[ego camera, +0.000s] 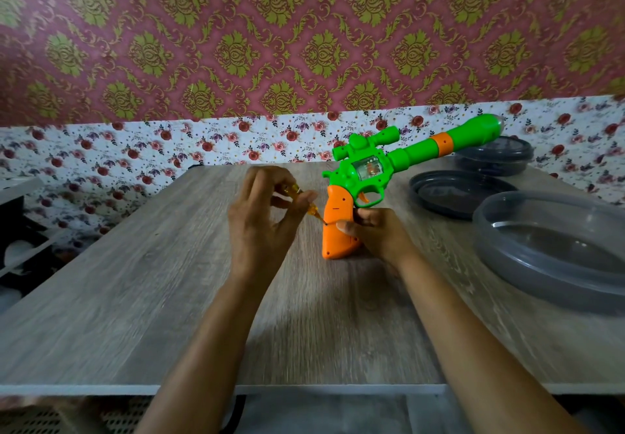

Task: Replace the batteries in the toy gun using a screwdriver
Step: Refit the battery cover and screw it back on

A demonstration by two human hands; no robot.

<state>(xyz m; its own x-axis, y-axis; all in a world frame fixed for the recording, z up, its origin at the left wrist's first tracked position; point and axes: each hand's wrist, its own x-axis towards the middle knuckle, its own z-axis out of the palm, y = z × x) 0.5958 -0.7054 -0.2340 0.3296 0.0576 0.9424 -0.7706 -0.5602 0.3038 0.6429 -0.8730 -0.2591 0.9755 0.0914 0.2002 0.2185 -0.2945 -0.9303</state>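
Observation:
A green toy gun (402, 154) with an orange grip (338, 227) stands butt-down on the wooden table (135, 298), its barrel pointing up and to the right. My right hand (375, 234) grips the orange handle from the right side, thumb across its face. My left hand (260, 220) pinches a small screwdriver (304, 203) with a translucent yellow handle. The screwdriver's tip touches the left edge of the orange grip.
A clear grey plastic bowl (554, 251) sits at the right. Behind it lie a dark round lid (456, 193) and a dark lidded container (493, 156). A floral-papered wall runs along the table's far edge. Dark shelving stands off the table's left side.

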